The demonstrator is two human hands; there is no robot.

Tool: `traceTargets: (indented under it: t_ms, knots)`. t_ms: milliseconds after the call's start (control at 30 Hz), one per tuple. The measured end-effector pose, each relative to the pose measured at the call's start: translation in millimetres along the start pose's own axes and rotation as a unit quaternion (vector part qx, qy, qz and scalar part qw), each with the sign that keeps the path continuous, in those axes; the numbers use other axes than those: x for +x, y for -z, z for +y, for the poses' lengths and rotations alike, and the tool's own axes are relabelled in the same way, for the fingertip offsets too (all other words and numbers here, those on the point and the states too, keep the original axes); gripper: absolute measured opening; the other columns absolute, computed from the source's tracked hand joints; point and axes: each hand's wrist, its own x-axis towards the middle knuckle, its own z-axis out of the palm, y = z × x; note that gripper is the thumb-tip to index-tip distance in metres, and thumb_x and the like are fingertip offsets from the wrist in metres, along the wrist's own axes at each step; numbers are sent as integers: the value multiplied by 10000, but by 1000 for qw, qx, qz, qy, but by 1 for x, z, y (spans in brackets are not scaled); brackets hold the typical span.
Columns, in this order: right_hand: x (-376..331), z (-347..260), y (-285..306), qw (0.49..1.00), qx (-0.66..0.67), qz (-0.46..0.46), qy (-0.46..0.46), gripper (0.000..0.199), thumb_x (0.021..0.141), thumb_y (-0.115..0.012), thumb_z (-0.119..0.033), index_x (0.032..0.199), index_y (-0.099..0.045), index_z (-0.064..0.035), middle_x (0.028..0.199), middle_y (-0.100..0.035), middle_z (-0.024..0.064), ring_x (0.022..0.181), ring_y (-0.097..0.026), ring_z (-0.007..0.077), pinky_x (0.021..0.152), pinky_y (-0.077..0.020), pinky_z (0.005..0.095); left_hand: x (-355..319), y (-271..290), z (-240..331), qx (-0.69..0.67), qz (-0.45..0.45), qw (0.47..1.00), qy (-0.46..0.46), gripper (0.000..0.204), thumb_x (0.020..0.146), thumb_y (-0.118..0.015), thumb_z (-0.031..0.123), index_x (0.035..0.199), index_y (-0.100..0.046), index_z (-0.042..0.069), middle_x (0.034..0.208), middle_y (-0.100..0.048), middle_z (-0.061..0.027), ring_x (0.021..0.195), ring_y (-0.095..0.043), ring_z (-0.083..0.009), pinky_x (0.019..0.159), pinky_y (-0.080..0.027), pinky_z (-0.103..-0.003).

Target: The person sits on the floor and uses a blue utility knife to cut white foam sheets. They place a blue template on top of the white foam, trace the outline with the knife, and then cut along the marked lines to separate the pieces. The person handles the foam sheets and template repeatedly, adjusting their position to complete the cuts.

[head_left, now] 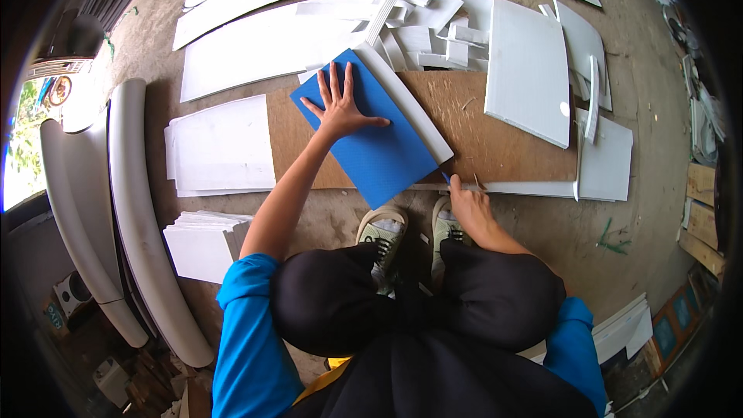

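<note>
My left hand (340, 112) lies flat with fingers spread on a blue rectangular sheet (383, 159). Under that sheet a white foam-like board (405, 111) sticks out along its right side, both set at a slant on a brown wooden board (487, 147). Low and to the right, by the near corner of the white board, my right hand (470, 205) is closed around a slim blue-tipped tool (446, 178). Most of the tool is hidden inside the fist, so its kind does not show.
White offcuts (418, 39) lie heaped beyond the brown board. A large white panel (530, 70) rests on its right end. Stacked white pieces (203, 248) stand near my left knee, beside long white rolls (147, 217). My shoes (385, 228) are close to the board's near edge.
</note>
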Motion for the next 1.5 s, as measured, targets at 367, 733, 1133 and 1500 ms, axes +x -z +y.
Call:
traceTargets:
  t_ms: [367,733,1133,1500]
  knots:
    - [69,-1,92,997,73,23,11,228,906,-391,-237,983,-461,-34,555,-552,201,530,-574,376,468,-453,461,-3,4,0,-16,16,1000,-1,1396,330,-704,709,1396,22,177,1439,123,-136,1291,218,-341,837,101,-728]
    - [262,-75,71,992,75,63,77,251,895,-382,-214,937,-468,18,721,-600,244,731,-603,394,635,-479,482,-5,5,3,-40,19,999,1,1368,341,-716,679,1397,-36,138,1440,105,-143,1298,199,-347,825,111,-730]
    - [218,-51,55,996,62,-14,67,259,888,-389,-204,954,-476,30,764,-585,278,753,-591,409,662,-478,484,-4,6,6,-46,29,999,-5,1369,338,-720,675,1400,-20,168,1444,104,-127,1301,197,-336,837,102,-727]
    - [43,-13,38,993,98,-70,-8,172,892,-392,-168,898,-393,4,611,-575,248,647,-597,415,575,-484,503,-1,1,0,-7,13,1000,-4,1402,331,-686,729,1395,24,154,1439,125,-129,1290,232,-320,832,129,-724]
